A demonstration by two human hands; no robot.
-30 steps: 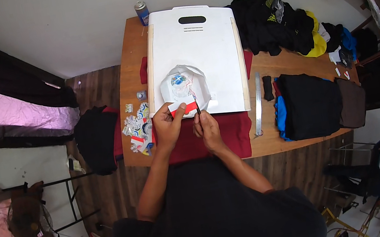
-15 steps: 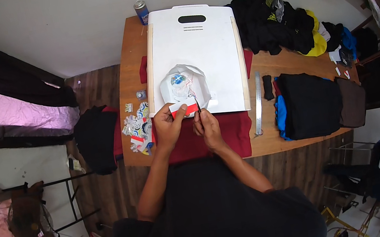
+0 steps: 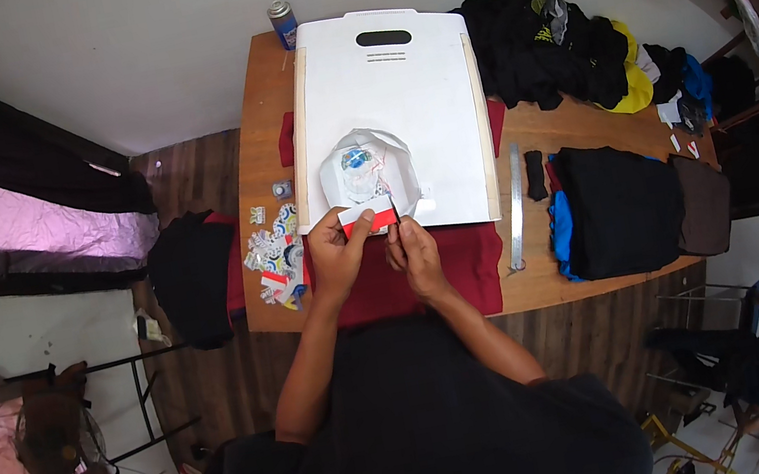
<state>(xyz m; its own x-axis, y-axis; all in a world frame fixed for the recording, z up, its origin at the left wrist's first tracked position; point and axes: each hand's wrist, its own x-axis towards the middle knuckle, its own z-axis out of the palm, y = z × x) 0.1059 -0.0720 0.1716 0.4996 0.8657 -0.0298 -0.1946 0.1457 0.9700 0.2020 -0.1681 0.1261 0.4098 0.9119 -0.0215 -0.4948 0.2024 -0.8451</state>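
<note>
The left hand [image 3: 334, 253] pinches a red-and-white card [image 3: 375, 212] at the six o'clock side of the open bag [image 3: 403, 172]; the right hand [image 3: 417, 251] grips a dark tool [image 3: 396, 219] at the card's three o'clock edge. Loose pieces [image 3: 274, 261], toward eight o'clock on the tabletop [image 3: 261, 106], seem done; this card appears unfinished.

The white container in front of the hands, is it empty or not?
Not empty: something blue and pale, crumpled scraps are visible inside the white container.
</note>
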